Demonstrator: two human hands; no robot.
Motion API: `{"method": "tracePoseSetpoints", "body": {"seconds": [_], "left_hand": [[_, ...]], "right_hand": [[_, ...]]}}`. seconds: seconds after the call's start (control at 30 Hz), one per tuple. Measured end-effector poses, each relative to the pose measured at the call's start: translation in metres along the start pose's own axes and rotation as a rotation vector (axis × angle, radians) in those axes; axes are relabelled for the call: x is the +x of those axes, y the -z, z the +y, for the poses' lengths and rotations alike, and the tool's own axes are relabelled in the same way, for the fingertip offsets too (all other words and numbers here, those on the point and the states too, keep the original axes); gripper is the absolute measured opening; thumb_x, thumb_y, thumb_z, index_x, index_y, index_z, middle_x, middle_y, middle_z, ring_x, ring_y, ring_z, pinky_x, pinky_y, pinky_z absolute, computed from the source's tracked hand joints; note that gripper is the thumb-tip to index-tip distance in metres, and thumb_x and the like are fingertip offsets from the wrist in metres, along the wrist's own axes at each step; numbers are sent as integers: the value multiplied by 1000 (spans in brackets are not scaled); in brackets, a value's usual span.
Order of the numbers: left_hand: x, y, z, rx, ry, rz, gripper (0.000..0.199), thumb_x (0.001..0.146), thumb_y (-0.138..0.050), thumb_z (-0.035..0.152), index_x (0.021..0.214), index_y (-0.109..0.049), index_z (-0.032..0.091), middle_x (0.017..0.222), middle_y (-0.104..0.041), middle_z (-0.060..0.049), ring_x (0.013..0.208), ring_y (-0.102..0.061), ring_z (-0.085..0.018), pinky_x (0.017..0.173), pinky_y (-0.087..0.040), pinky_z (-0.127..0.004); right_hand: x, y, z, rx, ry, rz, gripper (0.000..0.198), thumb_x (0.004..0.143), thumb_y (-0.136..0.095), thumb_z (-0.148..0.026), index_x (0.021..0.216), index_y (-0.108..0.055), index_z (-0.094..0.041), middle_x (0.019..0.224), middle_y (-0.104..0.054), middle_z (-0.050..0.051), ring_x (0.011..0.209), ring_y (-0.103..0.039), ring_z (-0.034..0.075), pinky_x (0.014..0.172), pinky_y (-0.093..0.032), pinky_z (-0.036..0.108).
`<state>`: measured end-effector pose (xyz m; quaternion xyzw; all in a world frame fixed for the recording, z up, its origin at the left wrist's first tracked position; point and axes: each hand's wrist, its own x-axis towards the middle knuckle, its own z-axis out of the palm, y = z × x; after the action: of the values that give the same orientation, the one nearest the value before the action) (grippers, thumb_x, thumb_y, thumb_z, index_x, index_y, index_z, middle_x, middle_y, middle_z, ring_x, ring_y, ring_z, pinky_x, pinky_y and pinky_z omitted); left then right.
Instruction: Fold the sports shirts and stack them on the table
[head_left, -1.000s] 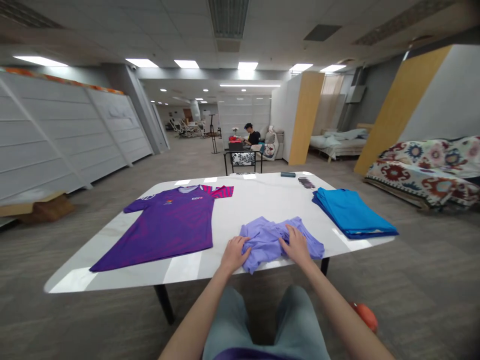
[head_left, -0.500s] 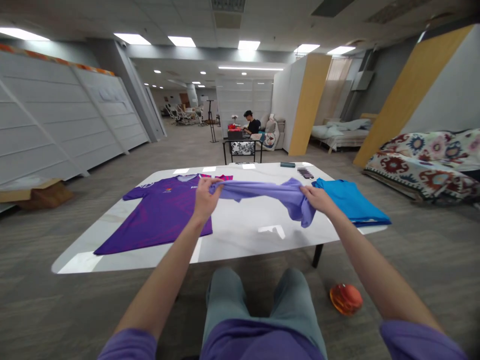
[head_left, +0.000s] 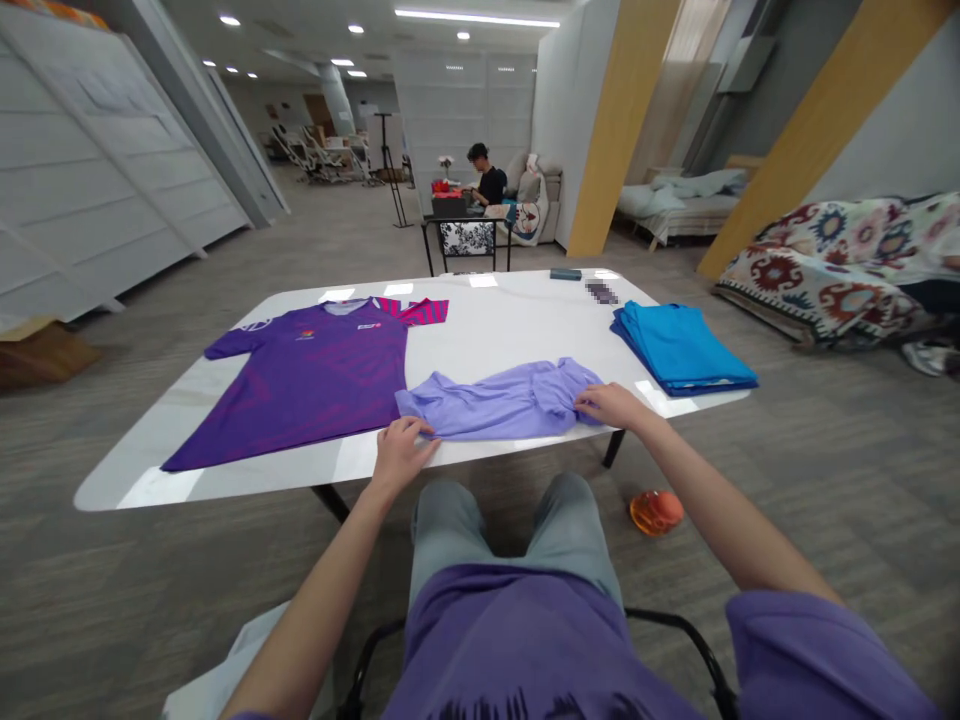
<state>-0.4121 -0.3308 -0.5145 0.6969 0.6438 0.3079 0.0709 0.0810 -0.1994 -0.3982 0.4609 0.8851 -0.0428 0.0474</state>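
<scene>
A crumpled lavender garment (head_left: 502, 402) lies along the table's near edge, wrinkled and bunched toward its right end; its exact kind is hard to make out. My left hand (head_left: 403, 452) pinches its near left corner at the table edge. At the right end, the fingers of my right hand (head_left: 611, 405) are closed on the fabric. To the left, a dark purple short-sleeved jersey (head_left: 330, 375) is spread flat, one sleeve pink-striped, its side close against the lavender cloth. Folded blue clothes (head_left: 682, 345) are stacked at the table's right side.
The white table (head_left: 510, 325) also carries a dark case (head_left: 565, 274) and a blurred-out item (head_left: 601, 292) at the far right. A black-framed chair (head_left: 467, 240) stands behind it. An orange-lidded container (head_left: 655, 512) sits on the floor. A person (head_left: 489, 183) sits farther back.
The lavender garment, stretched in the air between both hands before, has come down onto the table. Both hands have lowered toward the near edge, and the view has tilted down.
</scene>
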Motion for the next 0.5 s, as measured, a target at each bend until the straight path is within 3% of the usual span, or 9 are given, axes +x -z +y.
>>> {"method": "tracePoseSetpoints", "body": {"seconds": [0.07,0.2,0.37,0.5], "left_hand": [[2,-8,-5,-22,30,50,24,103,-71,47,115,-79,28,130,-76,-11,125,-67,-34,112,-44,-51],[37,-21,12,-80,-6,73,36,111,-58,45,138,-73,26,141,-74,-12,134,-64,-34,115,-44,-50],[64,-45,35,-66,-46,-113,65,102,-70,38,164,-56,24,149,-71,-15,140,-61,-36,119,-43,-51],[36,-48,35,-47,-76,-69,54,108,-63,36,161,-61,28,129,-77,-11,127,-67,-34,117,-40,-52]], "right_hand": [[-1,-11,8,89,-39,-23,30,110,-60,-46,123,-82,-29,121,-83,7,107,-77,26,93,-55,36],[11,-19,8,133,-213,115,50,104,-69,-51,148,-69,-27,139,-77,12,110,-76,27,87,-57,35],[9,-18,12,90,-210,45,18,103,-68,-39,111,-80,-28,120,-82,7,106,-74,27,81,-53,32],[-39,-20,44,159,-300,206,20,104,-63,-40,108,-76,-26,108,-82,8,92,-73,25,77,-51,34]]}}
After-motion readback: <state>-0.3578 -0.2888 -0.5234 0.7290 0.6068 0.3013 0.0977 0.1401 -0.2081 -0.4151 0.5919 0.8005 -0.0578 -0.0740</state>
